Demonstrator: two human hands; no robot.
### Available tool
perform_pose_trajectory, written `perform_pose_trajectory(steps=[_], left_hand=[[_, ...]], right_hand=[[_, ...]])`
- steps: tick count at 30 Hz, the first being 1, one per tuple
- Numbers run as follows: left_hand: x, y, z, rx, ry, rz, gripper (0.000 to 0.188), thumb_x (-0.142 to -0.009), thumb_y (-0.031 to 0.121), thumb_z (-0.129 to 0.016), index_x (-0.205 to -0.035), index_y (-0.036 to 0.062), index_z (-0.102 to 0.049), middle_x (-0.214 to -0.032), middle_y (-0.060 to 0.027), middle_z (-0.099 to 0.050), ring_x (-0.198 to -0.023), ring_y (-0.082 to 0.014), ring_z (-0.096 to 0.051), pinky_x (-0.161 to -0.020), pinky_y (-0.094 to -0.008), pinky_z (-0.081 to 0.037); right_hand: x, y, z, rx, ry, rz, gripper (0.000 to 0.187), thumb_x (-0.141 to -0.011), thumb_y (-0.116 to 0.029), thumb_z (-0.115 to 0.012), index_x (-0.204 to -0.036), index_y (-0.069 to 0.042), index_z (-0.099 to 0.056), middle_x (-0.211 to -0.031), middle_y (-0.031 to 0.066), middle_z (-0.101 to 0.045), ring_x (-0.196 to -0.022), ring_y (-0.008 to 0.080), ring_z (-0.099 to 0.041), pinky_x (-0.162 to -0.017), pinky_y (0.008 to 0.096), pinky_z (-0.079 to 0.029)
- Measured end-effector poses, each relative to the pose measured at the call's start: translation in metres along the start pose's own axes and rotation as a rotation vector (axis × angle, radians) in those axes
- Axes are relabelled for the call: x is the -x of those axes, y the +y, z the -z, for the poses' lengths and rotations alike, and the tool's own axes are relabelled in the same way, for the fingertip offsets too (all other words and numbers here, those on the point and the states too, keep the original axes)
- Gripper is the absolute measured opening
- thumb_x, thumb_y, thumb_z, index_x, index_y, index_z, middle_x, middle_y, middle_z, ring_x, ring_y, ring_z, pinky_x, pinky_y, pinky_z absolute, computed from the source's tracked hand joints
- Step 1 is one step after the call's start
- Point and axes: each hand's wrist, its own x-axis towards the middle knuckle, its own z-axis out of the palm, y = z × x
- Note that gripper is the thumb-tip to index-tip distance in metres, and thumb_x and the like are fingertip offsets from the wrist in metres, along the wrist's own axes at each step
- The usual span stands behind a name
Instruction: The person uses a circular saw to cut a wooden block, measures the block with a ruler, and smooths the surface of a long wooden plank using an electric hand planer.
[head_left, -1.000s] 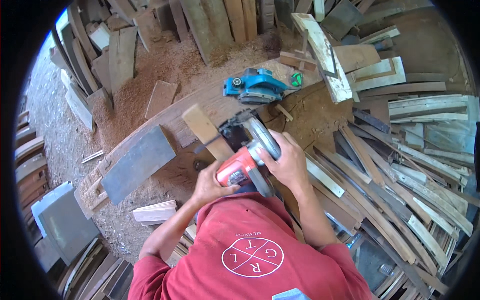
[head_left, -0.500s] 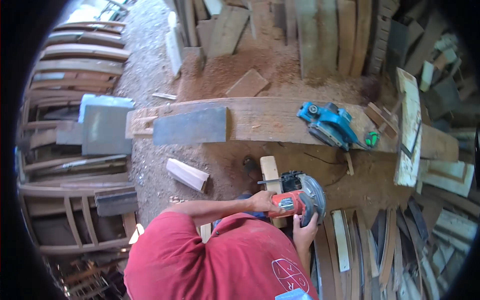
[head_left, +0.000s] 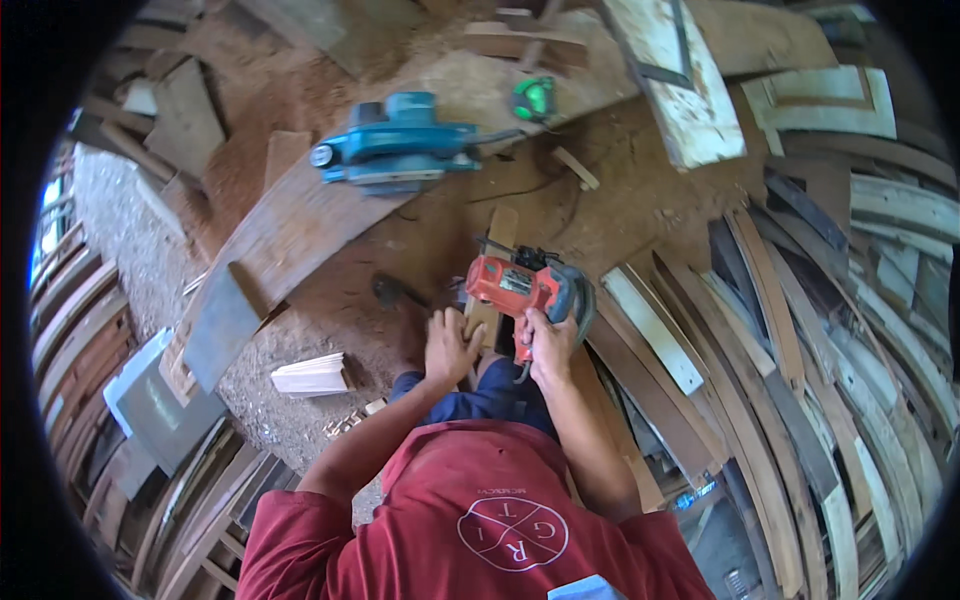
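A red circular saw [head_left: 505, 285] with a dark guard lies over a short light wooden board [head_left: 500, 230] between my knees. My right hand [head_left: 550, 345] is wrapped round the saw's rear handle. Just left of the saw, my left hand [head_left: 452, 348] grips the near part of the same board, its fingers bent at the edge. The saw hides the board's middle, and its blade is out of sight. A pale wooden block [head_left: 312, 375] rests on the ground to the left of my left forearm.
Ahead, a long plank [head_left: 300, 225] carries a blue electric planer [head_left: 395, 145], a green tape measure [head_left: 533, 98] and a grey panel [head_left: 222, 325]. A worn white board [head_left: 690, 100] lies across its far right. Stacked timber [head_left: 690, 370] fills the right side; a cord [head_left: 525, 190] trails over the dirt.
The view has turned to the right. My left hand has left the saw's red body and now holds the board. My right hand remains on the saw, which has tilted round.
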Motion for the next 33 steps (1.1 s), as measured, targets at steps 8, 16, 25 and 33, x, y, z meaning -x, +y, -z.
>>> perform_pose_trajectory(steps=[8, 16, 25, 33], left_hand=[[-0.041, 0.071, -0.02, -0.425, 0.03, -0.307, 0.108, -0.066, 0.057, -0.087, -0.149, 0.0057, -0.04, -0.147, -0.0296, -0.038, -0.145, -0.0517, -0.028, -0.12, -0.0644, -0.024], [-0.055, 0.058, -0.057, -0.434, 0.027, -0.266, 0.126, -0.059, 0.051, -0.095, -0.158, 0.0111, -0.029, -0.156, -0.0265, -0.03, -0.15, -0.0517, -0.022, -0.12, -0.0685, -0.024], [-0.113, 0.017, -0.044, -0.458, -0.185, -0.184, 0.131, -0.067, 0.058, -0.089, -0.164, 0.0076, -0.017, -0.159, -0.0326, -0.03, -0.147, -0.0529, -0.028, -0.121, -0.0586, -0.027], [-0.081, -0.094, 0.034, -0.478, -0.281, 0.085, 0.08, -0.088, 0.037, -0.078, -0.153, 0.0104, -0.041, -0.142, -0.0244, -0.051, -0.132, -0.0486, -0.044, -0.114, -0.0569, -0.036]], right_hand=[[-0.014, -0.01, 0.029, -0.295, 0.268, -0.017, 0.025, -0.093, 0.003, -0.066, -0.112, -0.006, -0.052, -0.071, 0.0012, -0.056, -0.051, 0.0101, -0.053, -0.048, 0.0279, -0.048], [-0.025, 0.0, 0.048, -0.377, 0.375, -0.044, 0.026, -0.093, 0.006, -0.066, -0.112, -0.005, -0.052, -0.071, 0.0016, -0.057, -0.052, 0.01, -0.053, -0.049, 0.0291, -0.049], [-0.063, 0.025, 0.1, -0.519, 0.417, -0.07, 0.03, -0.093, 0.006, -0.065, -0.117, -0.005, -0.051, -0.065, 0.001, -0.054, -0.048, 0.0108, -0.051, -0.045, 0.0278, -0.043], [-0.23, 0.134, 0.127, -0.333, 0.506, 0.026, 0.04, -0.089, 0.002, -0.071, -0.126, -0.007, -0.057, -0.073, 0.0015, -0.063, -0.054, 0.0107, -0.059, -0.044, 0.027, -0.045]])
